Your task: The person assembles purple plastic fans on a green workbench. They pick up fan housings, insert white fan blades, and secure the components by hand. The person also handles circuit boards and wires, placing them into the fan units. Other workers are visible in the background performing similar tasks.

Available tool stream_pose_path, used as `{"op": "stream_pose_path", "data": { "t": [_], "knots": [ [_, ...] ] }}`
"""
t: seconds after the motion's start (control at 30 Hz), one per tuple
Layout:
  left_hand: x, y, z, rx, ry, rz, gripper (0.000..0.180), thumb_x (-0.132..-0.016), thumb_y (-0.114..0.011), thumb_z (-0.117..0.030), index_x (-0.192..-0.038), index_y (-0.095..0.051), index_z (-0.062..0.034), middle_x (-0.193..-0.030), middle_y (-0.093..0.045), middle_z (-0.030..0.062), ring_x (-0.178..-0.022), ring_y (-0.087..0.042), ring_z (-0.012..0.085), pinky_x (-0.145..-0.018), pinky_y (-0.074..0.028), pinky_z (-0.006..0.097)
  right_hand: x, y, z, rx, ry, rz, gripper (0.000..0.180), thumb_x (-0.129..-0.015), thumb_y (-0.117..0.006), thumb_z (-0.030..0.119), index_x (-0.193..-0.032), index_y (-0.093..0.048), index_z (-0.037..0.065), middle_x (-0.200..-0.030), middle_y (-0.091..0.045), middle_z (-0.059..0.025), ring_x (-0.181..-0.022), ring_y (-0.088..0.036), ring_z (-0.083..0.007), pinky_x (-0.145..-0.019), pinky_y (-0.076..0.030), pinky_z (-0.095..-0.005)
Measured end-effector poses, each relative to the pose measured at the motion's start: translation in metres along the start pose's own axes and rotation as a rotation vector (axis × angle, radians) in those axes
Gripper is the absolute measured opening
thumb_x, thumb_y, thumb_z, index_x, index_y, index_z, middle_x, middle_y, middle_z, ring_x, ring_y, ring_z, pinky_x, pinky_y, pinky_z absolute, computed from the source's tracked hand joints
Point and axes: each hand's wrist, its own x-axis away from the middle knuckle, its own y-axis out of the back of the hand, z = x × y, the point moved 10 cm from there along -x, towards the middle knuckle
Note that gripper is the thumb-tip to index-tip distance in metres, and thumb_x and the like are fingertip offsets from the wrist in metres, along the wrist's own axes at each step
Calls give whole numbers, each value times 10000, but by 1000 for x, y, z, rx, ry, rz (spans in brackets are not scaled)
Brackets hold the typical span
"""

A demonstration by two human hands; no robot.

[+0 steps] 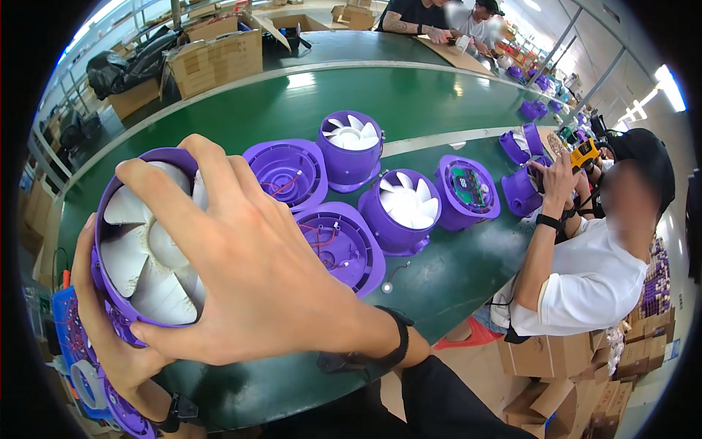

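At the left of the head view stands a purple fan housing (96, 267) with a white fan (150, 252) inside it, its blades facing up. My right hand (245, 249) spans the top, its fingers on the far rim and its thumb on the near rim. Around the left side of the same housing, my left hand (110, 333) grips low, partly hidden behind the right hand. Just right of my right hand lie two open purple covers (289, 172) with red wires. Beside them stand two more purple fan housings (351, 168) with white blades.
A purple unit with a green circuit board (469, 186) sits farther right. A small round part with a wire (387, 287) lies near the covers. A blue bin (66, 314) is at my left. On the right a co-worker holds a yellow power tool (585, 155). Cardboard boxes (216, 62) stand behind.
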Motion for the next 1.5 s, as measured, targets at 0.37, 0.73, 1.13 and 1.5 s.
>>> {"op": "stream_pose_path", "data": {
  "t": [0.37, 0.73, 1.13, 1.5],
  "knots": [
    [0, 0, 2, -14, 45, 7, 1211, -603, -905, -380, -1569, -285, 3, -1550, -393, 187, -1430, -414, 308, -1187, -323, 447, 0, 1, 0, 22, 16, -2, 946, -613, -826, 304, -1407, -435, -29, -1305, -395, -411, -1098, -493, -519, -894, -490, -541],
    [-1, -2, -5, -46, 33, 16, 1174, -617, -883, -326, -1572, -282, -1, -1552, -389, 187, -1426, -418, 305, -1187, -327, 436, -4, 6, 3, -17, -4, -3, 927, -592, -858, 292, -1391, -473, 23, -1296, -426, -382, -1094, -520, -513, -869, -507, -554],
    [-2, -2, -5, -62, 34, 13, 1146, -635, -863, -341, -1569, -294, 0, -1534, -408, 194, -1411, -435, 306, -1175, -335, 436, -5, 3, 0, -36, -16, 17, 919, -590, -855, 288, -1383, -476, 18, -1299, -431, -396, -1089, -525, -516, -864, -514, -558],
    [1, -1, 1, -45, 63, 6, 1183, -622, -872, -361, -1578, -276, 0, -1560, -382, 194, -1436, -407, 313, -1195, -315, 449, -3, 4, 2, -24, 38, -16, 916, -597, -846, 286, -1377, -461, -1, -1260, -433, -379, -1072, -526, -516, -834, -515, -546]
  ]
}}
